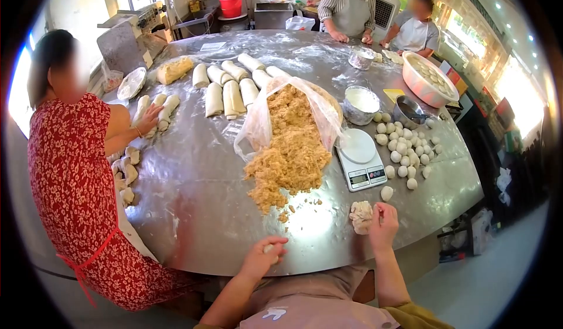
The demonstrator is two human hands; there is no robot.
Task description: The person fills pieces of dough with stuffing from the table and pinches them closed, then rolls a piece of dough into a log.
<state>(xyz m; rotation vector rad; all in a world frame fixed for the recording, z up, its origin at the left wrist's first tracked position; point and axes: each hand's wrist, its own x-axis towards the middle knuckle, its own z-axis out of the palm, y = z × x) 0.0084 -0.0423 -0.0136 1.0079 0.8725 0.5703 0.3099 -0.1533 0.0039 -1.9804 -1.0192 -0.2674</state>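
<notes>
My left hand [264, 258] is raised over the table's near edge, its fingers curled around a small pale piece of dough [268, 249]. To its right, my right hand [384, 224] has its fingers pinched together at the edge of a rough lump of dough [360, 216]; what lies between the fingertips is hidden. Beyond my hands a crumbly brown filling [293, 147] spills from a clear plastic bag [256, 120]. A white digital scale [359, 156] stands beside the filling. Several small dough balls [402, 147] lie right of the scale, one just past my right hand.
At the left, a person in a red patterned dress [70, 182] touches dough rolls [169, 112]. Thicker rolls [214, 99] lie behind the filling. A metal bowl of flour [360, 103], a dark pot [409, 112] and a pink basin [431, 94] stand right. Two people work at the far edge.
</notes>
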